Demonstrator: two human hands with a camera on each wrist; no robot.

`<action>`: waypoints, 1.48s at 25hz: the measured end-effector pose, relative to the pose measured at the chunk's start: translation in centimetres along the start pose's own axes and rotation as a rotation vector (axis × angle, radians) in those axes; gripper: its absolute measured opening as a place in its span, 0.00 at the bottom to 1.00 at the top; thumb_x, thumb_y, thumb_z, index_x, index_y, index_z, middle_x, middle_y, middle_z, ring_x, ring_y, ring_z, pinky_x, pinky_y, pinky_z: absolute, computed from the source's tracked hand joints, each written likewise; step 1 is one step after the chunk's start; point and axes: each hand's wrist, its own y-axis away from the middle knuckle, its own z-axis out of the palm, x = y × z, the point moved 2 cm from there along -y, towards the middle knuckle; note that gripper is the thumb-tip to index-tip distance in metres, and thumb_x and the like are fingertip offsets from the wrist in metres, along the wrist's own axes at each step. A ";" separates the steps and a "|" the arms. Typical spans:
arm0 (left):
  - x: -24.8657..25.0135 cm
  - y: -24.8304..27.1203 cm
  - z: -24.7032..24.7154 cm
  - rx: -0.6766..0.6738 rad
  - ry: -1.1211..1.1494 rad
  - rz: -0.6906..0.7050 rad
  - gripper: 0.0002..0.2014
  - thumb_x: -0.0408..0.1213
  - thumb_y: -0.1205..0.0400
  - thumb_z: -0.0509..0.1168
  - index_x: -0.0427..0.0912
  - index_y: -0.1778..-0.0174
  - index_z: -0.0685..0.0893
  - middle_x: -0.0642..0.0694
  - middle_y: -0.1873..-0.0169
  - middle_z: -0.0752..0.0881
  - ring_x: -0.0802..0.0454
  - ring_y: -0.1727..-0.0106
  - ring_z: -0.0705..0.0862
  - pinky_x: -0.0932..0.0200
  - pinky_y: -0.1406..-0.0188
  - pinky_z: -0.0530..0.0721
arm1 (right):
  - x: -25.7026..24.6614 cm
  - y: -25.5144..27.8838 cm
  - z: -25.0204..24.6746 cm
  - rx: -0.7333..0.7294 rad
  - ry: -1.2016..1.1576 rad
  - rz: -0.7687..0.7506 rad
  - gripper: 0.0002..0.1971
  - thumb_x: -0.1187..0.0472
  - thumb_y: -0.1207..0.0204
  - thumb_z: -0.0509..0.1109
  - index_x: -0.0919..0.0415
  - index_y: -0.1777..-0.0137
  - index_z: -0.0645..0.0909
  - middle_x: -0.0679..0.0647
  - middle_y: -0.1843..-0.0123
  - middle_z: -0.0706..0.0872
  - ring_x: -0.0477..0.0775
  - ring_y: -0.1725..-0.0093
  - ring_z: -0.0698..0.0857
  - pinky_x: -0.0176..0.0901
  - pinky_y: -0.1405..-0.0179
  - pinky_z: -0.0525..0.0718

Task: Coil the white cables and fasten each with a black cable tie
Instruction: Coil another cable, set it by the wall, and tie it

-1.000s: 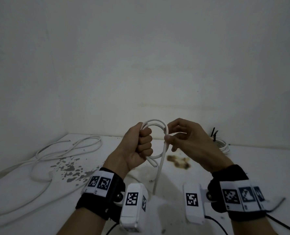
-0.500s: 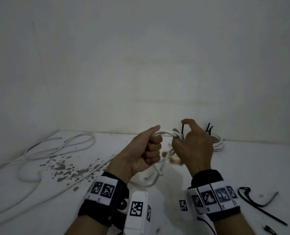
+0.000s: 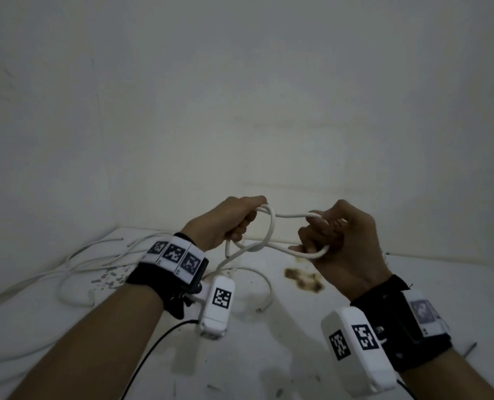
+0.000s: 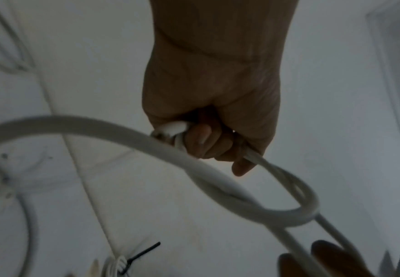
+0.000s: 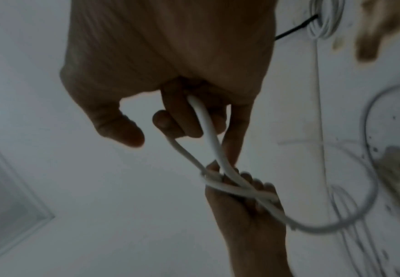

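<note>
A white cable (image 3: 271, 229) is held in the air above the white table (image 3: 442, 290), looped between both hands. My left hand (image 3: 234, 220) grips a small bundle of its turns in a fist (image 4: 208, 138). To its right, my right hand (image 3: 335, 241) has its fingers curled through a longer loop (image 5: 206, 129) of the same cable. The two loops cross between the hands (image 4: 274, 211). The cable's tail drops from the left hand to the table (image 3: 257, 287). A coiled white cable with a black tie (image 5: 322, 20) lies on the table beyond the right hand (image 4: 120, 262).
Loose white cables (image 3: 75, 261) sprawl over the left side of the table. Brown stains (image 3: 303, 280) and dark paint flecks (image 3: 110, 280) mark the surface. A pale wall (image 3: 240, 111) stands close behind. A thin black wire (image 3: 153, 350) runs from the left wrist camera.
The hands were pressed together; the right hand has pulled away to the right, drawing out a long loop of the white cable. The left hand keeps its grip.
</note>
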 end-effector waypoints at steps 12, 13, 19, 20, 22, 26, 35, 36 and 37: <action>-1.4 0.2 -6.2 0.227 -0.287 0.025 0.25 0.45 0.16 0.63 0.44 0.79 0.68 0.49 0.84 0.64 0.51 0.82 0.60 0.63 0.78 0.59 | -3.1 -2.6 -4.9 0.173 2.168 -0.289 0.15 0.54 0.21 0.68 0.60 0.67 0.78 0.54 0.72 0.76 0.61 0.69 0.78 0.42 0.68 0.71; -1.9 0.3 -6.1 0.205 -0.229 -0.003 0.25 0.48 0.16 0.62 0.45 0.78 0.66 0.50 0.83 0.63 0.51 0.81 0.58 0.63 0.78 0.58 | -3.9 -3.4 -5.6 0.293 2.118 -0.313 0.16 0.52 0.20 0.69 0.60 0.67 0.79 0.54 0.71 0.77 0.62 0.68 0.79 0.42 0.68 0.71; -3.7 0.5 -6.5 0.101 0.079 -0.117 0.26 0.62 0.19 0.63 0.50 0.73 0.60 0.52 0.76 0.55 0.53 0.75 0.52 0.60 0.79 0.54 | -5.2 -6.1 -6.8 0.334 1.158 0.034 0.18 0.53 0.30 0.83 0.61 0.65 0.77 0.50 0.76 0.67 0.51 0.78 0.67 0.36 0.80 0.67; -3.8 0.5 -6.9 0.107 0.100 -0.121 0.26 0.61 0.20 0.64 0.50 0.72 0.60 0.52 0.76 0.55 0.53 0.75 0.52 0.61 0.79 0.54 | -5.1 -6.3 -6.7 0.317 1.386 0.005 0.19 0.55 0.31 0.83 0.61 0.67 0.75 0.51 0.76 0.70 0.52 0.78 0.71 0.36 0.78 0.68; -3.7 0.5 -7.7 0.140 0.104 -0.112 0.25 0.57 0.19 0.65 0.50 0.72 0.60 0.52 0.76 0.55 0.54 0.77 0.53 0.61 0.81 0.55 | -4.5 -6.4 -5.8 0.346 1.888 -0.213 0.16 0.55 0.26 0.78 0.60 0.65 0.74 0.53 0.68 0.79 0.56 0.67 0.81 0.40 0.71 0.72; -3.5 0.6 -9.5 0.238 -0.088 -0.102 0.24 0.58 0.19 0.66 0.47 0.71 0.67 0.50 0.77 0.62 0.53 0.78 0.59 0.61 0.79 0.61 | -3.3 -6.4 -5.2 0.311 2.401 -0.449 0.09 0.54 0.15 0.63 0.57 0.54 0.70 0.51 0.68 0.73 0.57 0.72 0.73 0.43 0.72 0.65; -5.4 -0.5 -11.1 0.364 -0.201 -0.128 0.27 0.59 0.13 0.54 0.39 0.66 0.75 0.46 0.75 0.71 0.49 0.75 0.70 0.61 0.73 0.71 | 1.0 -6.5 -3.0 -0.080 1.799 -0.140 0.19 0.55 0.20 0.71 0.50 0.34 0.69 0.56 0.60 0.85 0.58 0.63 0.84 0.52 0.64 0.85; -5.6 -0.5 -11.2 0.319 0.049 -0.176 0.23 0.54 0.11 0.52 0.40 0.64 0.73 0.48 0.77 0.68 0.52 0.78 0.66 0.62 0.78 0.69 | 1.1 -6.0 -2.2 -0.156 1.646 -0.111 0.15 0.57 0.20 0.71 0.49 0.36 0.72 0.58 0.61 0.87 0.57 0.67 0.85 0.53 0.67 0.87; -5.7 -0.5 -11.3 0.275 0.272 -0.206 0.21 0.48 0.09 0.49 0.42 0.65 0.71 0.50 0.80 0.65 0.55 0.82 0.62 0.63 0.81 0.67 | 0.9 -5.2 -1.3 -0.235 1.536 -0.071 0.10 0.59 0.18 0.69 0.50 0.40 0.76 0.59 0.60 0.88 0.55 0.72 0.84 0.50 0.71 0.87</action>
